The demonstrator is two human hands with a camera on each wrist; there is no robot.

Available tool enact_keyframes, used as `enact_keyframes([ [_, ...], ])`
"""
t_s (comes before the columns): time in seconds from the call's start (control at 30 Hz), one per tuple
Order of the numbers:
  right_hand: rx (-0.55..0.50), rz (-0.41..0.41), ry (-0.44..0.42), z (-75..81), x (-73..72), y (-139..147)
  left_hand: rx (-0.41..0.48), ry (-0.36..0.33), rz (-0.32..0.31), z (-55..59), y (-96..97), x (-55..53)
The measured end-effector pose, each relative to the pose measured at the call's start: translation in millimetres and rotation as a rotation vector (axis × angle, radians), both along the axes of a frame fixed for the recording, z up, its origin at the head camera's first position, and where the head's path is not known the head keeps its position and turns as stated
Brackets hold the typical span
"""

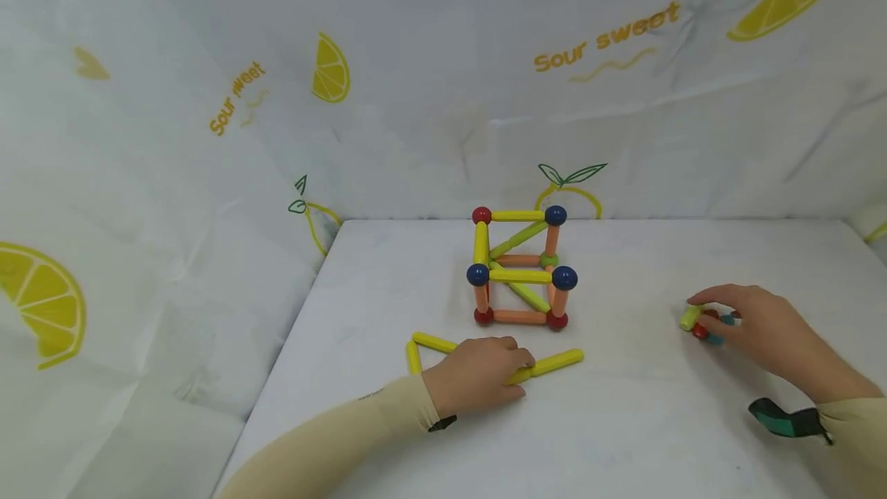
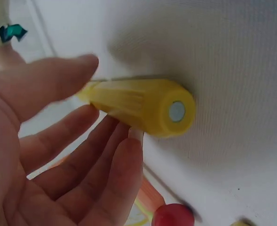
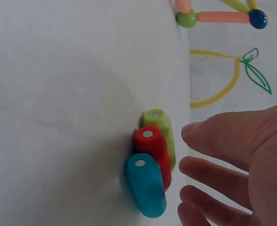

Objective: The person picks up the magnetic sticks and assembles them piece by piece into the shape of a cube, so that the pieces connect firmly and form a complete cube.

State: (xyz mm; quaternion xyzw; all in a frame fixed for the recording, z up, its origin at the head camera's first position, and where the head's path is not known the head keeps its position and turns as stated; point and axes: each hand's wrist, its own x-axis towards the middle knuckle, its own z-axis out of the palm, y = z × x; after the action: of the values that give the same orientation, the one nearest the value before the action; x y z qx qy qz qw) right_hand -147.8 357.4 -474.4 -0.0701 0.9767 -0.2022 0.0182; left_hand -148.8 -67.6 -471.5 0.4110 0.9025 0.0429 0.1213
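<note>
My left hand (image 1: 478, 376) pinches a yellow magnetic rod (image 2: 129, 103) between thumb and fingers, low over the white surface. In the head view, another yellow rod (image 1: 560, 361) extends in line from it to the right. Behind the wrist lie two more yellow rods (image 1: 433, 343), partly hidden by the hand. My right hand (image 1: 758, 329) hovers by a lime green rod (image 3: 159, 132), a red rod (image 3: 152, 146) and a blue rod (image 3: 146, 186), which lie side by side. Its fingers are spread, and in the right wrist view a gap separates them from the rods.
A box-shaped frame of yellow and orange rods (image 1: 520, 317) with blue, red and green balls (image 1: 564, 278) stands beyond the left hand. Lime green rods (image 1: 527, 296) slant across it. White cloth (image 1: 430, 137) printed with lemons hangs behind and left of the table (image 1: 624, 422).
</note>
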Motion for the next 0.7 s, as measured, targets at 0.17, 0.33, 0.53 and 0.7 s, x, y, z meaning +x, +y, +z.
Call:
enact_keyframes([
  [0.17,0.047,0.049,-0.023,-5.8,-9.4,-10.2,-0.023,0.063,0.013,-1.0,6.9,4.2],
  [0.33,0.052,0.089,-0.017,-10.0,-19.3,-17.6,-0.023,0.122,-0.009,1.8,7.3,5.3],
  [0.53,0.025,0.082,-0.008,-3.4,-16.1,-39.1,-0.037,0.194,-0.072,3.8,4.3,2.3],
  [0.7,-0.055,0.115,0.048,9.7,-1.2,-75.9,-0.024,0.129,-0.056,12.3,-0.4,2.2],
])
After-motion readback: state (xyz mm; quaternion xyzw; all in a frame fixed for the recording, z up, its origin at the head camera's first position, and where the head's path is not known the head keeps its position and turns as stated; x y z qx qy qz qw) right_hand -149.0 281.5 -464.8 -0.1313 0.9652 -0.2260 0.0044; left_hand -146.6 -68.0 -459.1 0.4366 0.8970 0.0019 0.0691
